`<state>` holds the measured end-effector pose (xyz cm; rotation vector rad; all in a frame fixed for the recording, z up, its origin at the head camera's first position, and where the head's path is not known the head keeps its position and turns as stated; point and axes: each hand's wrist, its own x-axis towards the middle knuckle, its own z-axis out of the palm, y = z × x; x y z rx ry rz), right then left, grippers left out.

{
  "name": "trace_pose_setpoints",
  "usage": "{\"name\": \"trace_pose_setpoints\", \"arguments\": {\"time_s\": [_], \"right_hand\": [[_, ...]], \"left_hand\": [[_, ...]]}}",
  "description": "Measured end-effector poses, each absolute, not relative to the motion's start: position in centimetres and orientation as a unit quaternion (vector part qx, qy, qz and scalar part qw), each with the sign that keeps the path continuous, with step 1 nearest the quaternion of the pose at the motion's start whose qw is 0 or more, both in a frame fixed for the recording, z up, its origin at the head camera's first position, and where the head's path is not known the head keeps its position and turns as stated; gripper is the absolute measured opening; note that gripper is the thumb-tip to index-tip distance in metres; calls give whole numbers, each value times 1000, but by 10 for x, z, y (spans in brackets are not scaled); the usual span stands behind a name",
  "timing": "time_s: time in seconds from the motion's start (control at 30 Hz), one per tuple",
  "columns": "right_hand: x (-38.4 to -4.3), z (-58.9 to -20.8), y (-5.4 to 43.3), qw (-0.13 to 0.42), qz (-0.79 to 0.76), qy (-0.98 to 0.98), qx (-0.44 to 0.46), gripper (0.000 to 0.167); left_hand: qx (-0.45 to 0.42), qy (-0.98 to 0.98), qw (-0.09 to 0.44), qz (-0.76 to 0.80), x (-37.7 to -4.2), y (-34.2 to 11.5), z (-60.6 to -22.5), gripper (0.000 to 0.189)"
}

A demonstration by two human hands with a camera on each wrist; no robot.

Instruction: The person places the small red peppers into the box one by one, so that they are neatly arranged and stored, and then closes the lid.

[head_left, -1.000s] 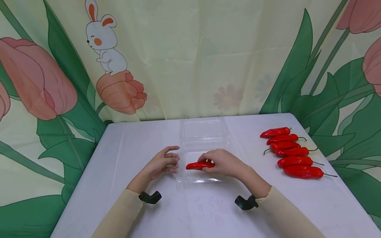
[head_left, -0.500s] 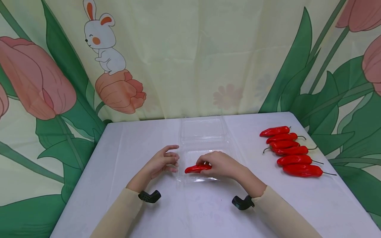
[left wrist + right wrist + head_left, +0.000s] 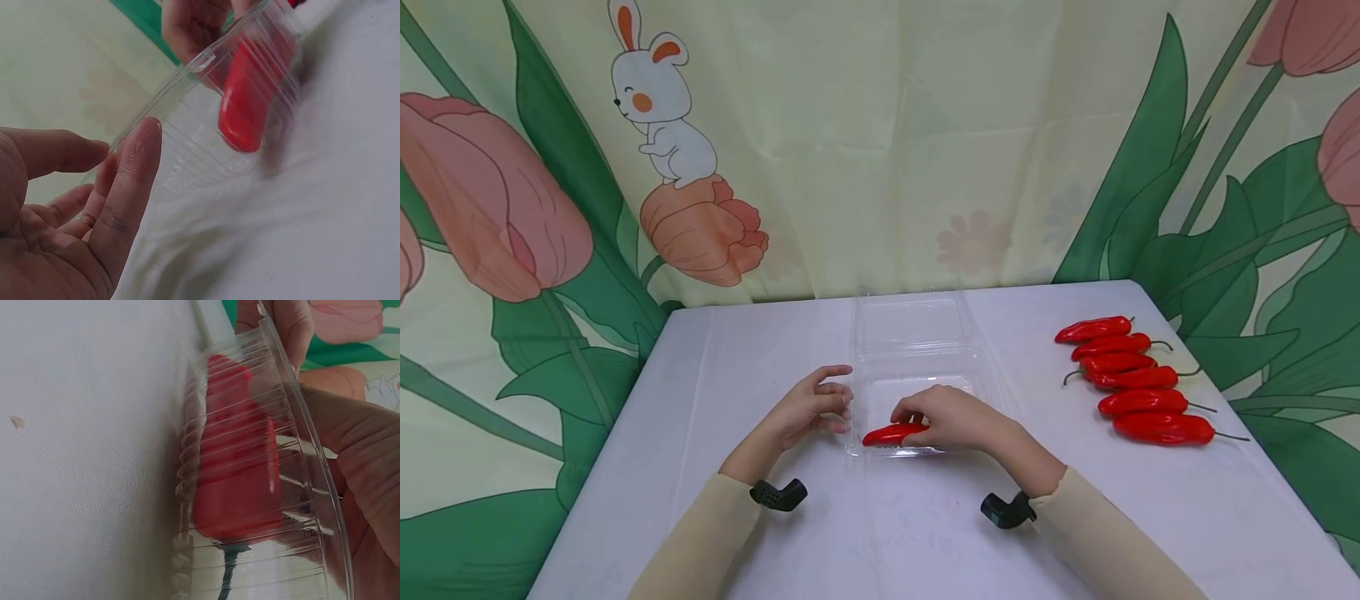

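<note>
A red chili pepper (image 3: 883,435) lies along the near wall of a clear plastic clamshell box (image 3: 887,392). My right hand (image 3: 958,421) reaches in over that wall and holds the pepper between thumb and fingers, covering its stem end in the head view. Through the ribbed wall in the right wrist view, the pepper (image 3: 234,456) shows its dark green stem. Beside the box's left edge is my left hand (image 3: 808,408), its fingers loosely bent and holding nothing. In the left wrist view, its fingertips are close to the rim; whether they touch it is unclear.
The box's lid (image 3: 913,323) lies folded back toward the far table edge. Several more red peppers (image 3: 1142,404) are lined up in a column on the right of the white-covered table (image 3: 737,350). Behind hangs a printed curtain (image 3: 850,150).
My right hand has brought the pepper slightly nearer and to the left, down against the near wall of the box. My left hand has stayed in place.
</note>
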<state>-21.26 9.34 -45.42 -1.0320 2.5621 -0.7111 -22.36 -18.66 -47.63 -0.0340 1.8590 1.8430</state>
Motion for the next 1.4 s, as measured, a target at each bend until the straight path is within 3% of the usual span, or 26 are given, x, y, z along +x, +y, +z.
{"name": "trace_pose_setpoints", "arguments": {"time_s": [1.4], "right_hand": [[-220,-441,112,154,-260,895,-328,32]], "left_hand": [[-8,693,258,674,-224,-187,-476,62]]}}
